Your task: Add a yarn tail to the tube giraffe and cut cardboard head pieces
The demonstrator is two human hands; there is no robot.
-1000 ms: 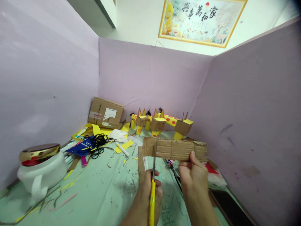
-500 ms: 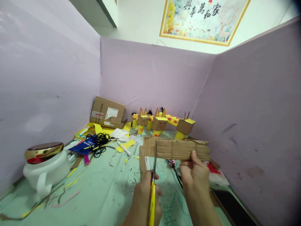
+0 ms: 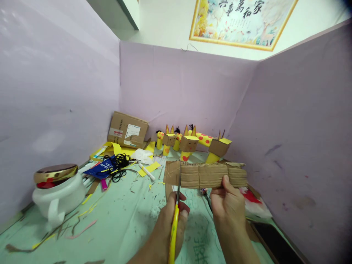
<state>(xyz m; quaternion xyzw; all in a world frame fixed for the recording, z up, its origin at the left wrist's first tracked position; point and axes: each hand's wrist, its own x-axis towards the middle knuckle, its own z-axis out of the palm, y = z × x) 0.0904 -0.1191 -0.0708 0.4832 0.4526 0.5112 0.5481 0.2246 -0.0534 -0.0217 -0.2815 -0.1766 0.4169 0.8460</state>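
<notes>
My left hand (image 3: 170, 223) is closed round yellow-handled scissors (image 3: 175, 220), whose blades stand upright in the left part of a brown cardboard strip (image 3: 209, 175). My right hand (image 3: 227, 205) pinches the strip from below near its right half, thumb on the front face, and holds it level above the table. The cut line runs nearly to the strip's top edge, with a short piece left of the blades.
Three cardboard-and-yellow giraffe figures (image 3: 189, 143) stand at the back wall, beside a brown box (image 3: 128, 130). Black string (image 3: 120, 163), yellow paper and markers lie on the left. A white jar with a gold lid (image 3: 59, 190) sits front left, a dark phone (image 3: 272, 244) front right. Purple panels enclose the green table (image 3: 123, 223).
The scissor blades have cut further up through the strip, almost to its top edge. The view has shifted slightly right; both hands keep their grip.
</notes>
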